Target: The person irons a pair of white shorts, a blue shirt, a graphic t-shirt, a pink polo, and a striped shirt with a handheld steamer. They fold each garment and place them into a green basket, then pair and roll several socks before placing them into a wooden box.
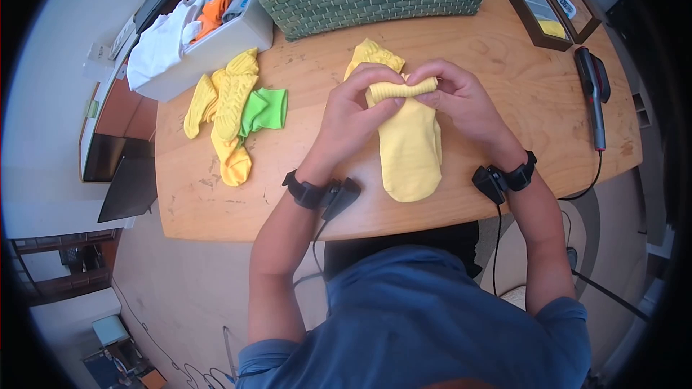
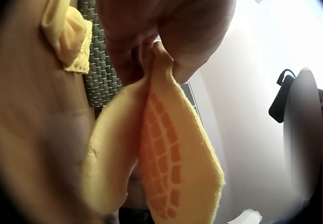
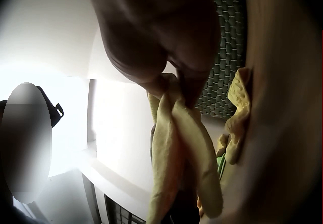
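Observation:
A pair of pale yellow socks (image 1: 409,151) hangs toe-down between my hands, above the front of the table. My left hand (image 1: 353,104) pinches one side of the ribbed cuffs between thumb and fingers. On the other side, my right hand (image 1: 461,97) grips the cuffs the same way. The cuff band is stretched crosswise between them. In the left wrist view the two socks hang apart below the fingers, and one shows an orange block pattern (image 2: 161,158) on its inner face. Behind the hands lies another yellow sock (image 1: 373,54), partly hidden by the left hand.
Yellow socks (image 1: 234,104) and a bright green sock (image 1: 270,112) lie on the table (image 1: 310,209) at left. A white box (image 1: 249,36) of clothes and a green woven basket (image 1: 375,0) stand behind. At right are a brown compartment case (image 1: 533,18) and a corded device (image 1: 595,94).

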`<state>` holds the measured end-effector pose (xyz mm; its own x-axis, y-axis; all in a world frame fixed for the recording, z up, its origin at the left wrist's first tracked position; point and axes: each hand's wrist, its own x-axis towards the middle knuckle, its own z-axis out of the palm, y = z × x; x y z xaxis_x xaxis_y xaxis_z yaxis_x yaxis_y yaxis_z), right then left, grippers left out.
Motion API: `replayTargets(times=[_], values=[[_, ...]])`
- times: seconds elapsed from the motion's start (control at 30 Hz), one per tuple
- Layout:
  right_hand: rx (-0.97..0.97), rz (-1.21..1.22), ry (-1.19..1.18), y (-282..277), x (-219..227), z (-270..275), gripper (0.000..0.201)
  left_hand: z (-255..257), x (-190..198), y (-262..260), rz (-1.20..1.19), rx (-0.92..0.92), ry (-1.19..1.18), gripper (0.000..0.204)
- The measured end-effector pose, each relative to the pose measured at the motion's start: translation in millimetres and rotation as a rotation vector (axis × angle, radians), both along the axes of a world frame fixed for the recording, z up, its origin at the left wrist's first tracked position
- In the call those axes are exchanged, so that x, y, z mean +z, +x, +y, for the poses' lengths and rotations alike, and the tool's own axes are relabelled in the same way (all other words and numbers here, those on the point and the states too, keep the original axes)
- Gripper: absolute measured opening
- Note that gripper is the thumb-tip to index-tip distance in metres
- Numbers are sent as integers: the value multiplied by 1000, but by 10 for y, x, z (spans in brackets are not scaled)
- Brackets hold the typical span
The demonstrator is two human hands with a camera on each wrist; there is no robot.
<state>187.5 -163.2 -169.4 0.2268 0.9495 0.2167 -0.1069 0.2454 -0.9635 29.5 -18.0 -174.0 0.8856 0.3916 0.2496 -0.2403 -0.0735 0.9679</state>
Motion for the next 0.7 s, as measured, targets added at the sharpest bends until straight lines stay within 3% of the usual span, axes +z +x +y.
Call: replayTargets(times=[0.2, 0.3, 0.37, 0.47, 0.6, 0.7], values=[[101, 138, 6, 61, -13, 0, 21, 47, -40, 2, -42, 8, 130, 31], [-44, -80, -100, 34, 13, 0, 22, 30, -36, -1, -38, 17, 177, 29], [-63, -87, -81, 25, 4, 5, 25, 23, -30, 4, -30, 8, 207, 31], [-97, -64, -54, -26, 18, 9, 30, -92, 71, 10, 55, 48, -77, 30], [-185, -138, -26, -46, -17, 45, 35, -52, -9, 35, 140, 24, -141, 31], [-82, 47, -227, -2, 1, 46, 34, -40, -49, 39, 123, 55, -73, 31]])
